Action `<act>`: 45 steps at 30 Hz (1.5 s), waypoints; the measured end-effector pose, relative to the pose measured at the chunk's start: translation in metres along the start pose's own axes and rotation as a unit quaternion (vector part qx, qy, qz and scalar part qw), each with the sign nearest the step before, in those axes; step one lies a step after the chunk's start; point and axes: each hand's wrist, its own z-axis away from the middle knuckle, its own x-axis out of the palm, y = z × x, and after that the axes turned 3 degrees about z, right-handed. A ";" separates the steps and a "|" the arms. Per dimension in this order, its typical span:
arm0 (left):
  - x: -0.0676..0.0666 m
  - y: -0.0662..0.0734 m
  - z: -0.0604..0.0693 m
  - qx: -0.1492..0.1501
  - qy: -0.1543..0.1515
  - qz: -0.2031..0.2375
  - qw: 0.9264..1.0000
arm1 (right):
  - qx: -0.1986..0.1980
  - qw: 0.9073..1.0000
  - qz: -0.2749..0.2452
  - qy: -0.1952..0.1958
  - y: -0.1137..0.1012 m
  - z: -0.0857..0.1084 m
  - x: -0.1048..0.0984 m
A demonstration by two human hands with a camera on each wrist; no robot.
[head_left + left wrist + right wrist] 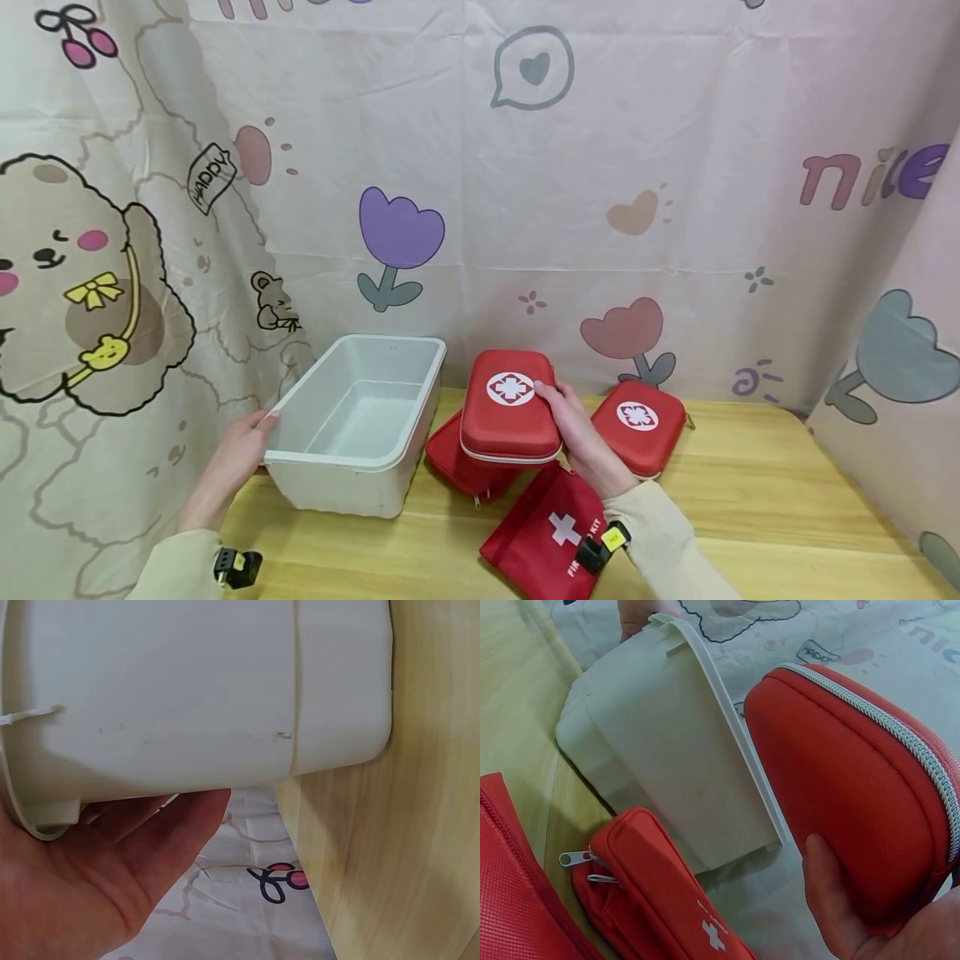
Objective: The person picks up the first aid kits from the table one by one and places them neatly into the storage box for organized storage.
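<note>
My left hand [238,454] grips the near left corner of a white plastic bin [422,417]; in the left wrist view its fingers lie along the bin's outer wall [187,697]. The bin stands on the table, with nothing seen inside. My right hand [577,429] holds a red hard-shell first aid case [510,425] above the table, right of the bin. This case has a white cross emblem on top and a pale zipper [885,724] round its side. Beneath it lies a red zippered pouch [664,885], partly hidden, with a white cross.
A second red hard-shell case [641,425] lies to the right, partly behind my right forearm. A flat red first aid kit bag [543,533] lies nearer me, partly covered by my wrist. The wooden table [787,500] meets a printed curtain [675,125] at the back.
</note>
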 end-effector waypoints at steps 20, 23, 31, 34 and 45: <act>0.000 -0.001 -0.001 -0.001 0.005 0.001 1.000 | -0.009 1.000 -0.004 -0.011 -0.002 -0.006 0.016; 0.000 0.000 -0.001 -0.001 0.004 0.001 1.000 | -0.009 1.000 -0.009 -0.010 -0.004 -0.006 0.018; 0.000 0.000 0.000 0.000 0.005 0.008 1.000 | -0.007 1.000 -0.010 -0.006 -0.004 -0.008 0.025; 0.001 0.001 -0.001 0.001 0.009 0.011 1.000 | -0.009 1.000 -0.009 -0.002 -0.005 -0.008 0.028; 0.001 0.000 -0.001 -0.011 0.005 0.002 1.000 | -0.011 1.000 -0.016 -0.009 -0.006 -0.008 0.039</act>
